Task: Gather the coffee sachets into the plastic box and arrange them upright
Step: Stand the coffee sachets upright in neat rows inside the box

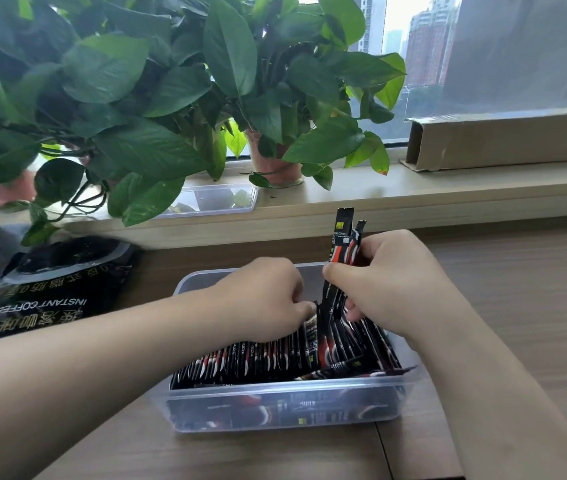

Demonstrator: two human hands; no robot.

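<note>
Left hand [268, 299] fingers curled down, right hand [392, 282] fingers pinching sachets [342, 237]

My way is free over the bare table [517, 306] toward its right edge. The coffee bag [50, 296] blocks the left edge, leaves [143, 195] overhang the far-left corner, and packed sachets [247, 358] crowd the plastic box [275, 388].
</note>
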